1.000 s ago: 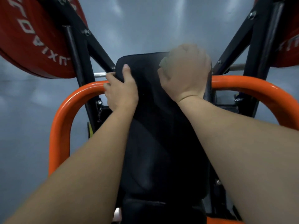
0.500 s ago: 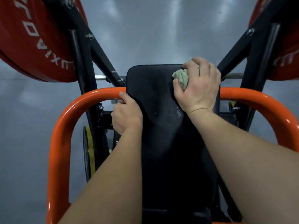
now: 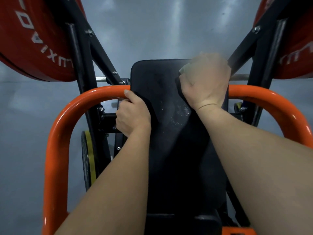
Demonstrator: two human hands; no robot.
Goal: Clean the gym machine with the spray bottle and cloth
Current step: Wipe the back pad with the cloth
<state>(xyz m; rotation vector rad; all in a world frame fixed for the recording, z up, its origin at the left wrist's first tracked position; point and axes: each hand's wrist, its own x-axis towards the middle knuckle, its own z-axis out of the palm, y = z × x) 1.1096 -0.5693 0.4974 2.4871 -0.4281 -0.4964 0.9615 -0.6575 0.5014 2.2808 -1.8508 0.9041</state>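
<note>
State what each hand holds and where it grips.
The right hand clutches the bunched cloth, mostly hidden in its fist. The left hand grips the black pad by its left edge.

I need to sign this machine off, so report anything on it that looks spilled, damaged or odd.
Only a speckled wet patch on the black pad, just below the right hand, which holds the cloth near the pad's top right corner. It looks like spray not yet wiped. No tear or crooked part shows.

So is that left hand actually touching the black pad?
Touching. In the head view the left hand grips the black pad by its left edge, with no gap between them.
</note>
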